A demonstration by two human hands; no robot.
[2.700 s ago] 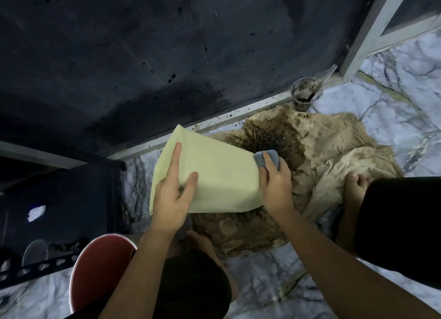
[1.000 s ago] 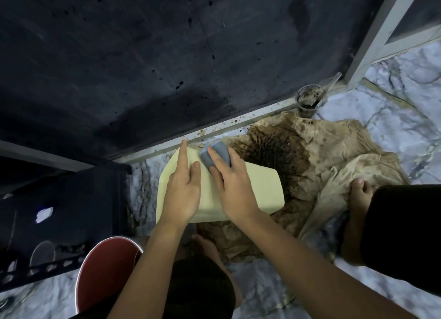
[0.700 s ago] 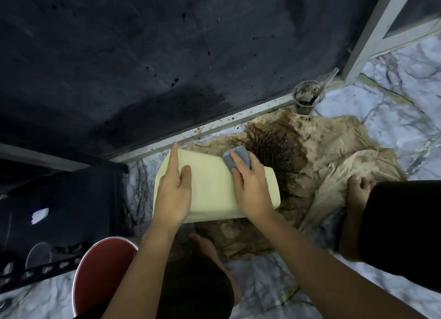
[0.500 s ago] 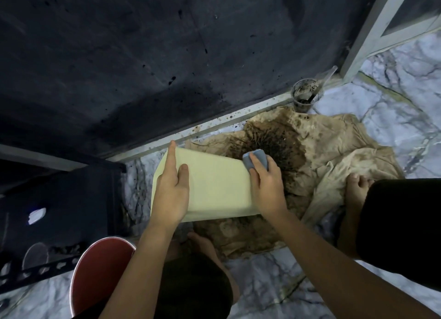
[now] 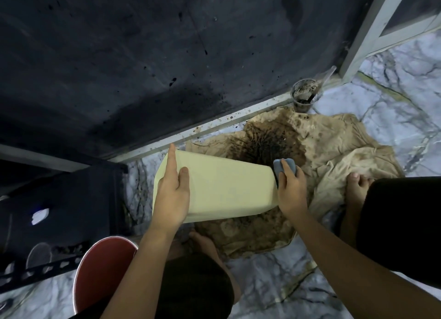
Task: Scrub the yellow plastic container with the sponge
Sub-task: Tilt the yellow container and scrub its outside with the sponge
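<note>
Basically, scanning left to right: a dark rack (image 5: 59, 211) is sitting at 9 o'clock of the work, with a red stool (image 5: 100, 268) down at 7 o'clock beside the person's knee. The left hand (image 5: 172, 194) is lying flat on the yellow plastic container (image 5: 229, 189), index finger stretched toward 12 o'clock along its left edge, palm pressing down rather than wrapping anything. The container is lying on its side, tilted, hovering or resting over the stained cloth (image 5: 322, 156) on the marble floor (image 5: 393, 108); I cannot tell whether its far end is touching the cloth. The hands are working apart, one at each end. The right hand (image 5: 292, 187) is clamping the sponge (image 5: 284, 167) in its fingers at the 3 o'clock end of the container, rubbing that end face. Risks, as I'm judging them: the left hand is only pressing flat, so a hard stroke from the right could be pushing the container toward 9 o'clock and slipping it out, more so if the plastic is wet. The sponge is working just beside the dark muddy patch of cloth at 12 o'clock of it; dipping off the edge would be picking up grit and smearing it back on. A dirty cup (image 5: 304, 96) with a straw is standing at 1 o'clock, well apart from the sponge, but a wide swing could be tipping it. Bare toes (image 5: 355, 182) are resting on the cloth at 3 o'clock, near the scrubbing hand.
</note>
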